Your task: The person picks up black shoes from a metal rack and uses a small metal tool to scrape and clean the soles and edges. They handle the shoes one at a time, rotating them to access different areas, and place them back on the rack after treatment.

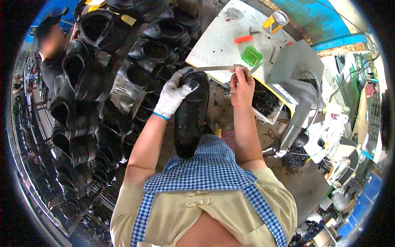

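Beige shirt [230,206] and checked apron [201,164] closest to us at 6 o'clock, head view; shirt cut off at lower edge. Black shoe [191,111] near centre, running 12 to 7, detail lost in the black. Left hand [173,94], 11 o'clock, gloved, clamped on its far end, thumb on top; we can't see all fingers. Right hand [242,86], 2 o'clock, bare, raised, pinches thin blade [218,68] pointing to 9; can't tell if it touches the shoe.
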